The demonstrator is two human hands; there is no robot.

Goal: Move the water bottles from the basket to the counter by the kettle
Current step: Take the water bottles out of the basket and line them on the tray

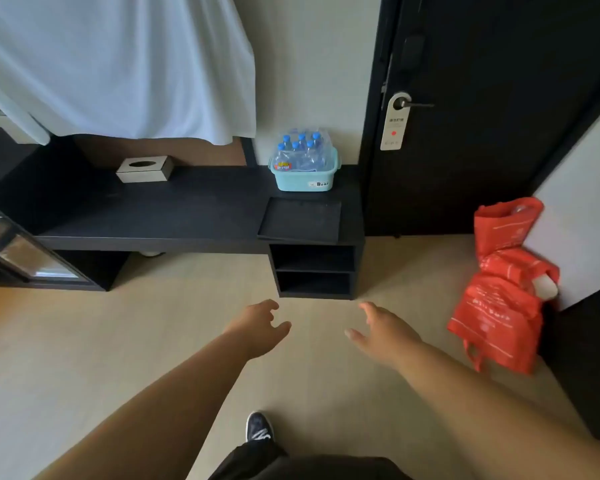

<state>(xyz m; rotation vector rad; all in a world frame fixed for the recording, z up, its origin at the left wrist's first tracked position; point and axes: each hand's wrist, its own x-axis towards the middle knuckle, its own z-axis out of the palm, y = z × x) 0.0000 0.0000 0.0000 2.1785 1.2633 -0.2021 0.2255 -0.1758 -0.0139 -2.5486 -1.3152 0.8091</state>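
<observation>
A light blue plastic basket (305, 181) stands at the right end of the low black counter (153, 209), against the wall. Several clear water bottles (300, 155) with blue caps stand packed inside it. My left hand (258, 329) and my right hand (383, 329) are stretched out over the floor, well short of the counter, both with relaxed fingers and holding nothing. No kettle is in view.
A shallow black tray (300, 220) lies in front of the basket. A tissue box (144, 169) sits further left on the counter. White cloth (118, 64) hangs above. A black door (482, 116) is at right, with red bags (503, 289) on the floor.
</observation>
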